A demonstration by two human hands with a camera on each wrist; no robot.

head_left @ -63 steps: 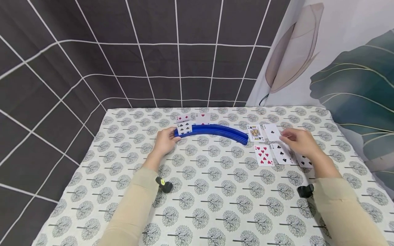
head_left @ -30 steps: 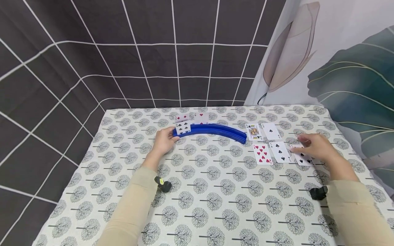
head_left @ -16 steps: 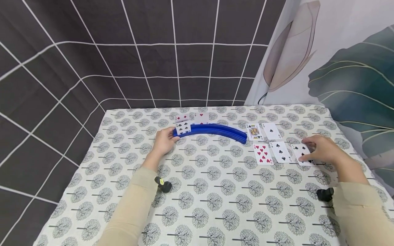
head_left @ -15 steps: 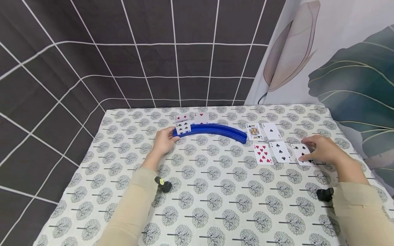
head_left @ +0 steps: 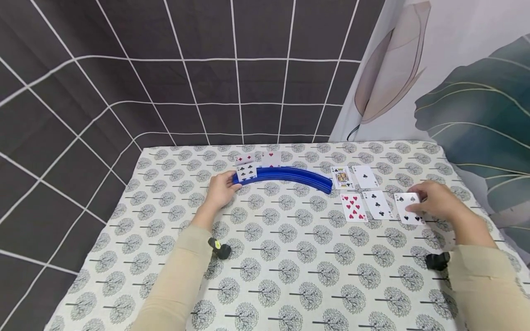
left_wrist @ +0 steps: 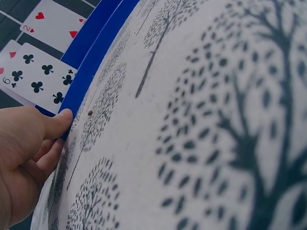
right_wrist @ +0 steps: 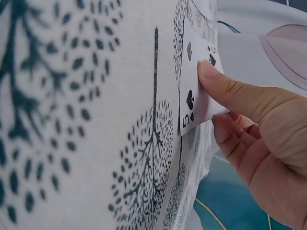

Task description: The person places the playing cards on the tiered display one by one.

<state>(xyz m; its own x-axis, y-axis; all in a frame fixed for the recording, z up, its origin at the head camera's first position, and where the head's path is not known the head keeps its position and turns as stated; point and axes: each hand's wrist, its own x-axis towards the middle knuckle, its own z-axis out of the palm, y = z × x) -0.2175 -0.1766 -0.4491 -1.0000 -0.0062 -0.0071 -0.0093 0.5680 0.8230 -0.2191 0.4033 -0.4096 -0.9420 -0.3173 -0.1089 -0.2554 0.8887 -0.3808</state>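
Note:
My left hand [head_left: 219, 189] grips the left end of a curved blue card holder [head_left: 294, 175], thumb on its front side. Standing in the holder near that hand is a six of clubs [left_wrist: 41, 76], partly covering a diamonds card [head_left: 245, 158] behind it. A two of hearts [left_wrist: 53, 24] stands beside them. On the right, my right hand [head_left: 436, 200] pinches the right edge of a five of spades [right_wrist: 189, 72]. Its thumb lies over the card's face, and the other fingers are partly hidden behind. The card's near edge looks close to the cloth; full contact is unclear.
Left of the right hand, face-up cards lie on the tree-print tablecloth [head_left: 285, 257]: a king of clubs [head_left: 342, 178], a card with a single large club [head_left: 365, 176], a hearts card [head_left: 354, 208] and a three of clubs [head_left: 378, 204]. A dark gridded curtain [head_left: 265, 82] hangs behind.
My right hand has moved right and toward me, from beside the single-club card to the five of spades, which has shifted slightly right. My left hand keeps its grip on the holder.

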